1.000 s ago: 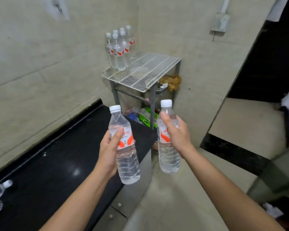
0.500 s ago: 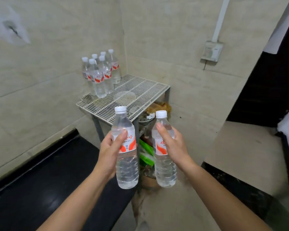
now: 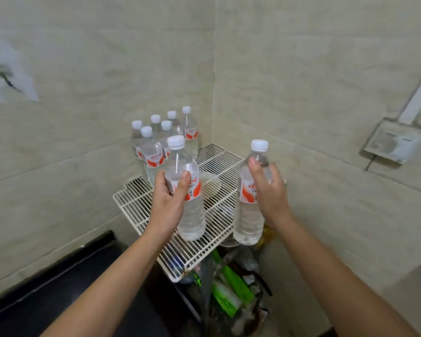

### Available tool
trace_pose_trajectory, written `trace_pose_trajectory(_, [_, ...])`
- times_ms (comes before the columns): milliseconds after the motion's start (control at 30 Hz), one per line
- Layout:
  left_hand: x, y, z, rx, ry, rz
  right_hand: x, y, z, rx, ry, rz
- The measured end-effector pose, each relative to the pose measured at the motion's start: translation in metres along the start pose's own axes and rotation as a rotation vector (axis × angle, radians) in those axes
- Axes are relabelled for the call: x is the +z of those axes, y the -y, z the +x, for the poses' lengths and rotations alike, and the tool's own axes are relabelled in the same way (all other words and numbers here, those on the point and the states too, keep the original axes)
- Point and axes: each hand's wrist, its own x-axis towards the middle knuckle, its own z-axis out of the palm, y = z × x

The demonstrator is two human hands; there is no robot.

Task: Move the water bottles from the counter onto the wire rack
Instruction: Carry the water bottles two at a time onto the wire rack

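My left hand (image 3: 168, 203) grips a clear water bottle (image 3: 190, 215) with a white cap and an orange-and-white label, held upright just above the white wire rack (image 3: 136, 210). My right hand (image 3: 270, 193) holds a second, matching bottle (image 3: 247, 222) upright over the rack's right edge. Several more bottles (image 3: 153, 152) of the same kind stand grouped at the rack's back left corner, against the tiled wall. Part of the black counter (image 3: 58, 295) shows at the lower left.
The rack sits in a corner between two tiled walls. Beneath it lie green packets (image 3: 231, 288) and other clutter. A wall box (image 3: 394, 144) with a white conduit hangs on the right wall.
I have moved closer to the rack and both hands have carried their bottles forward, from in front of the rack to over its top. The right bottle has swung out to the right.
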Motion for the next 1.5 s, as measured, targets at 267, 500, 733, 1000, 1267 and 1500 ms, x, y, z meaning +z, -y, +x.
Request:
trace_pose_trajectory(267, [0.045, 0.045, 0.070, -0.004, -0.210, 0.076, 0.029, -0.051, 0.130, -0.011, 0.303, 0.068])
trace_pose_trajectory(500, [0.083, 0.074, 0.123, -0.014, -0.372, 0.266, 0.041, -0.083, 0.230, -0.068, 0.588, 0.071])
trace_pose_trajectory(733, [0.095, 0.092, 0.142, -0.036, -0.504, 0.337, 0.074, -0.086, 0.261, -0.090, 0.737, 0.127])
trace_pose_trajectory(1000, [0.070, 0.081, 0.143, -0.086, -0.364, 0.512, 0.072, -0.096, 0.261, -0.085, 0.892, 0.089])
trace_pose_trajectory(1267, [0.077, 0.045, 0.159, 0.122, -0.251, 0.838, 0.067, -0.062, 0.275, -0.350, 0.865, -0.054])
trace_pose_trajectory(1500, [0.053, 0.006, 0.167, 0.086, 0.013, 1.293, 0.049, -0.044, 0.292, -0.438, 0.920, -0.214])
